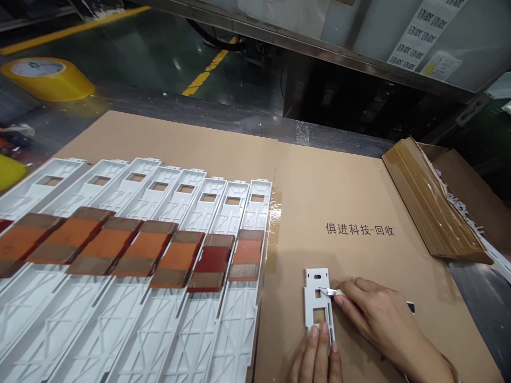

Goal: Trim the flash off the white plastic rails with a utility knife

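Beneath left hand (317, 357), fingers pressed together, white plastic part (310, 303); on it, blade (328, 291) tip pinched by right hand (375, 316).

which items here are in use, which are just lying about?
In use: small white part pressed by left hand; blade in right hand; cardboard sheet underneath.
Lying about: long white panels; orange-brown blocks on them; yellow tape roll; cardboard box.

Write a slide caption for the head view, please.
Left hand steadies small white part on cardboard; right hand holds a blade to it.
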`<state>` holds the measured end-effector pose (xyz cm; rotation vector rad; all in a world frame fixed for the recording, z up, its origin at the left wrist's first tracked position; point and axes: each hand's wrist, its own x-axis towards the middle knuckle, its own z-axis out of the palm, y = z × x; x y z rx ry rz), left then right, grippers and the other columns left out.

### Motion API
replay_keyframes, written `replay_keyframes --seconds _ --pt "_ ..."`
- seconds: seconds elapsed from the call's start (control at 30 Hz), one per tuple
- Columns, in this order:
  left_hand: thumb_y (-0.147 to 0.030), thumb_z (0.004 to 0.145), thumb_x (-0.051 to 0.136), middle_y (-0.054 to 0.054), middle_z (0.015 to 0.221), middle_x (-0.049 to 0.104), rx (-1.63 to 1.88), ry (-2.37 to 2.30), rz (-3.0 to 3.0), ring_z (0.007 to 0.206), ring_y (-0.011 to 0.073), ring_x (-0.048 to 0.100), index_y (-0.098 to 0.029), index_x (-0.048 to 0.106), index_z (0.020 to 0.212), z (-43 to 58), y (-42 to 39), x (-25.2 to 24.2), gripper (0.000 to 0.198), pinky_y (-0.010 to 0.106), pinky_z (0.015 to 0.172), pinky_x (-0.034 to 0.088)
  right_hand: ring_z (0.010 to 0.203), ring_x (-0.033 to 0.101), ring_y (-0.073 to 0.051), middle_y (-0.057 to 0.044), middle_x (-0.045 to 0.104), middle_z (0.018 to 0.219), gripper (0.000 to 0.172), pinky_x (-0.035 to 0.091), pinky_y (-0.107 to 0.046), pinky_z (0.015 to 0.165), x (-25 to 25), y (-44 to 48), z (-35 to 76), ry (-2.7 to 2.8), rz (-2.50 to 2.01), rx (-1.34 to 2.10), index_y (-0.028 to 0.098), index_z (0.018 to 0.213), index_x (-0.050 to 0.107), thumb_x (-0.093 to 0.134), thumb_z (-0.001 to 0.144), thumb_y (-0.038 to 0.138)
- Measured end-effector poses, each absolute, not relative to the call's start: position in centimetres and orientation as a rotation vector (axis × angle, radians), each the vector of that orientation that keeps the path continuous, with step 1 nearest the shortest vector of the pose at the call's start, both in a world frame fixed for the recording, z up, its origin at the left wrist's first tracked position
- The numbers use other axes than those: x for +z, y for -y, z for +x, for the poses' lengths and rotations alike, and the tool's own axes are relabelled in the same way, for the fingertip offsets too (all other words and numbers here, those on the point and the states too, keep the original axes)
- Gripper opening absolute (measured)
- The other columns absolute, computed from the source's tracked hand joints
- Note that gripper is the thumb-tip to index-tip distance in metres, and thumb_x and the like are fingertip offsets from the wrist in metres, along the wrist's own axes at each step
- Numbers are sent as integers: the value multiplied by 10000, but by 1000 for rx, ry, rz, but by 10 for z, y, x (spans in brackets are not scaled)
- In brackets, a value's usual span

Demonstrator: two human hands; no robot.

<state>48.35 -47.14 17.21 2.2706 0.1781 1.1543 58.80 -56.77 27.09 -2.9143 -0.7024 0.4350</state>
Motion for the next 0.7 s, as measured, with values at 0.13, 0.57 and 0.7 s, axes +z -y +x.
replay_keyframes --seconds 0.13,0.57,0.7 --pt "4 808 455 36 1214 661 1153 -162 2272 1227 132 520 -179 619 803 484 472 173 246 263 1069 353 667 677 -206 5 653 791 371 460 -310 531 271 568 588 716 -2928 391 284 913 593 265 1012 427" --pt "-100 893 359 63 940 730 1134 -143 2312 1213 149 536 -183 627 811 481 470 171 292 298 1049 376 635 677 -196 -10 652 749 386 423 -278 488 267 568 588 793 -2952 322 255 880 599 270 1018 403" --pt "-143 925 337 65 834 728 1141 -186 2282 1199 128 543 -181 639 796 482 470 174 330 266 1038 370 663 667 -184 -2 649 770 372 426 -279 528 271 569 591 759 -2894 403 252 886 596 281 1021 398"
